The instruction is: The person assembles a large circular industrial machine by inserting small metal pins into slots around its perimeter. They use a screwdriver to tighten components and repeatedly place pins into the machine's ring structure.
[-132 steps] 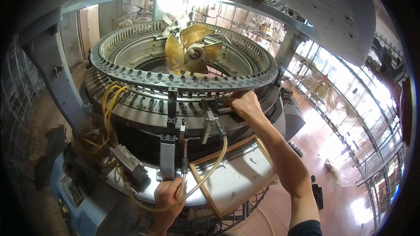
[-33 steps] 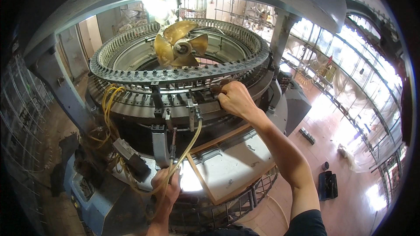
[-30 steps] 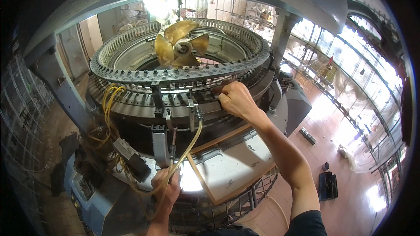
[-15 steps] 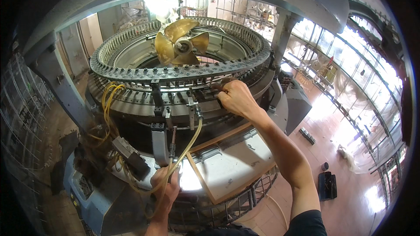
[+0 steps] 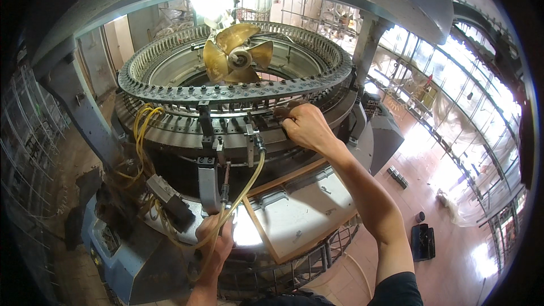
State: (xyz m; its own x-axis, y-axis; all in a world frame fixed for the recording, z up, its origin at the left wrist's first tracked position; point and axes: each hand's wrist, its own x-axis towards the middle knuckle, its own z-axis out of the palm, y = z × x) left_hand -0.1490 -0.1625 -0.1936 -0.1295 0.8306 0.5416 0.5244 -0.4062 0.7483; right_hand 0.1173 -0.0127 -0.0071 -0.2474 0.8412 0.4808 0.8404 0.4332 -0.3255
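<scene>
A large round knitting machine (image 5: 187, 97) with a toothed upper ring stands in front of me. My right hand (image 5: 309, 127) reaches to the near right part of its ring, closed, with darkened fingertips against the metal. What those fingers pinch, if anything, is hidden. Lower down, my left hand (image 5: 217, 238) is closed below a grey upright bracket (image 5: 208, 187); its grip is also hidden. A clear yellowish hose (image 5: 249, 188) crosses in front of this hand and runs up to a fitting on the ring's edge. Beside the bracket is a thin copper-coloured rod (image 5: 227, 174).
A brass-coloured fan (image 5: 239, 58) sits above the ring's middle. Yellow tubes (image 5: 148, 122) hang at the left, over a blue-grey machine housing (image 5: 130, 266). Grey posts (image 5: 85, 99) flank the ring. On the floor at right lie a dark open case (image 5: 423, 242) and small cylindrical parts (image 5: 398, 177).
</scene>
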